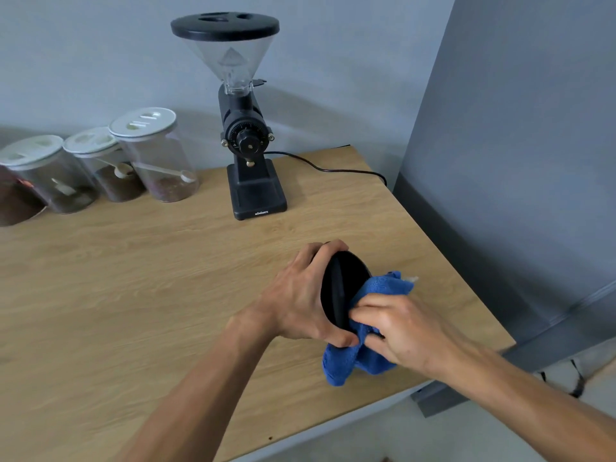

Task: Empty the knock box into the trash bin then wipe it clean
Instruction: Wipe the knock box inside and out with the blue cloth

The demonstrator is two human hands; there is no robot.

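Note:
The black round knock box [343,285] is tipped on its side above the wooden table, its opening turned to the right and its knock bar running across the mouth. My left hand [300,298] wraps around its body from the left and holds it. My right hand [400,331] grips a blue cloth [363,345] and presses it against the lower rim and inside of the box. Part of the cloth hangs below the box, and a corner sticks out above my right hand. No trash bin is in view.
A black coffee grinder [250,145] with a clear hopper stands at the back of the wooden table [133,295], its cord [333,170] trailing right. Three lidded clear jars [100,165] of coffee stand at back left. A grey cabinet [516,161] flanks the table's right edge.

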